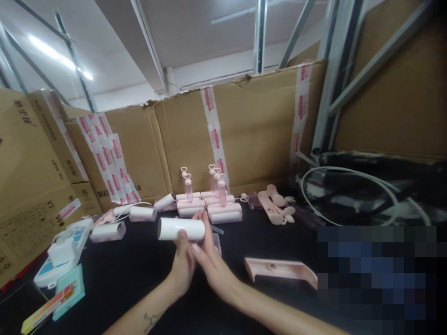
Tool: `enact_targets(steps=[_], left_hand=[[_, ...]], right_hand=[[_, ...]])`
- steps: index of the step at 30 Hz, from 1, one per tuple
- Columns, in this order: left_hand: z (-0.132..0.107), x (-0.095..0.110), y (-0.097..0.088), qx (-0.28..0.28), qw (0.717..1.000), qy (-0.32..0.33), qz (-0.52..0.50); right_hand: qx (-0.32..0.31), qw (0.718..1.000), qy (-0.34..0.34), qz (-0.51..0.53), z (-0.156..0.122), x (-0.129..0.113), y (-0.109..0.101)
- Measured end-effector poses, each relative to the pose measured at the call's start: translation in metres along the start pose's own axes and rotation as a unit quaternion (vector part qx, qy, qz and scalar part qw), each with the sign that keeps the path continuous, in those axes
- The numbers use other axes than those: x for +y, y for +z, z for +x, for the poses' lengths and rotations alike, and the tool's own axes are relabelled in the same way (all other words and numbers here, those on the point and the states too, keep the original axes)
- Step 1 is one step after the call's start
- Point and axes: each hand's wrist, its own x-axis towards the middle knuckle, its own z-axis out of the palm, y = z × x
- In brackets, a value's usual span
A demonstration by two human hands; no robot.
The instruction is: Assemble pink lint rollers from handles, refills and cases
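Note:
A glossy white tube [171,229] lies sideways between my hands, above the black table surface. My left hand [184,260] grips it from below, its thumb pressed along the front. The palm and fingers of my right hand [208,253] close around the tube's right end. A clear plastic part shows partly behind my right hand. To the right lies a long pale pink shell [279,270] with a round hole. Behind my hands stand several pink-and-white assembled pieces [223,213], some with clear tubes and heart-shaped tops rising from them.
More white tubes [142,214] lie at the left beside a power strip [66,251] and a teal box [71,288]. Loose pink parts [270,207] sit at the back right. Cardboard walls [181,139] enclose the table; a white cable [349,170] loops over black plastic.

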Motion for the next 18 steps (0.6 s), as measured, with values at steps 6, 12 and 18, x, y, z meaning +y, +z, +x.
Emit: enact_targets(steps=[6, 12, 18], left_hand=[[0.039, 0.04, -0.02, 0.055, 0.993, 0.1, 0.019], [0.044, 0.044, -0.034, -0.002, 0.995, -0.009, 0.1], [0.032, 0.042, -0.03, 0.01, 0.977, -0.046, 0.209]], right_hand=[[-0.117, 0.974, -0.109, -0.159, 0.061, 0.006, -0.055], [-0.309, 0.908, -0.071, -0.273, 0.079, 0.029, -0.068], [-0.188, 0.959, -0.05, -0.206, 0.067, 0.022, -0.065]])
